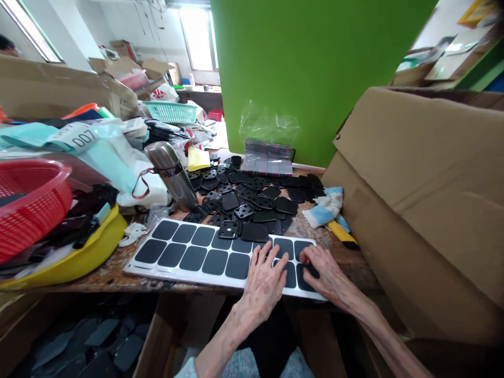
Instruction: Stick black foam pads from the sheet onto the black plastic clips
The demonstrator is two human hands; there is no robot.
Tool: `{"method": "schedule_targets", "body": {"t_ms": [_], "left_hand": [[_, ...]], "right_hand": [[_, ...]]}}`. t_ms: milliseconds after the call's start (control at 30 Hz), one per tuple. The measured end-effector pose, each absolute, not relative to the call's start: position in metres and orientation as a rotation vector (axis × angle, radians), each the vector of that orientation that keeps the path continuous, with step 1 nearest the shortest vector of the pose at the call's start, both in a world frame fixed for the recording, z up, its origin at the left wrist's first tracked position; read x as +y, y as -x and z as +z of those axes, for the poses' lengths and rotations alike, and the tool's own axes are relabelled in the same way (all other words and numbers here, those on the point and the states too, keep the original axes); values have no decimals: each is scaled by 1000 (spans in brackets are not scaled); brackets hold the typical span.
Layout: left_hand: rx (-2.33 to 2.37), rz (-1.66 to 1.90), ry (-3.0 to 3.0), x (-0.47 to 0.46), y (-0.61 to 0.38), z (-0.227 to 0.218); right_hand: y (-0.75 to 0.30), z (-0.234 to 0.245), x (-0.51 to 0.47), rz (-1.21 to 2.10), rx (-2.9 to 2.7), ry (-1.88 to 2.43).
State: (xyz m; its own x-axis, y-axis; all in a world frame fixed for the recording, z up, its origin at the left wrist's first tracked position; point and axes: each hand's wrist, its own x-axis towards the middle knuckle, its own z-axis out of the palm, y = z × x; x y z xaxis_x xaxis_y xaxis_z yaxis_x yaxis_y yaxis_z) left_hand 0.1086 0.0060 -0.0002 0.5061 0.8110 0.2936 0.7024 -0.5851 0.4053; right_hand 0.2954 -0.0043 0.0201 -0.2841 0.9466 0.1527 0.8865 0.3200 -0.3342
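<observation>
A white sheet (179, 270) with two rows of black rounded-square stickers lies along the bench's front edge. My left hand (264, 275) rests on its right half, fingers spread and flat, covering some squares. At the right end, my right hand (325, 270) has its thumb and fingers curled in at the edge of a black square sticker (312, 271); the fingertips partly hide the contact. Just behind the sheet, a black plate with holes (229, 229) and a plain black plate (254, 232) overlap its back edge. Many similar black plates (263, 202) are heaped beyond.
A steel flask (172, 176) stands left of the heap. Farther left are a red basket (35, 205) and a yellow basin (84, 257). A cloth (326, 206) and a yellow-handled tool (342, 234) lie right, beside a large cardboard box (425, 199). A green panel (307, 68) rises behind.
</observation>
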Motion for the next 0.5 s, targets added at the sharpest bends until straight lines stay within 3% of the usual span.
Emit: {"method": "schedule_targets", "body": {"t_ms": [200,500], "left_hand": [[1293,677,-2487,4,-107,0],[1318,670,-2480,8,-103,14]], "right_hand": [[-296,13,-20,215,-2227,1634],[-348,48,-79,361,-1800,1589]]}}
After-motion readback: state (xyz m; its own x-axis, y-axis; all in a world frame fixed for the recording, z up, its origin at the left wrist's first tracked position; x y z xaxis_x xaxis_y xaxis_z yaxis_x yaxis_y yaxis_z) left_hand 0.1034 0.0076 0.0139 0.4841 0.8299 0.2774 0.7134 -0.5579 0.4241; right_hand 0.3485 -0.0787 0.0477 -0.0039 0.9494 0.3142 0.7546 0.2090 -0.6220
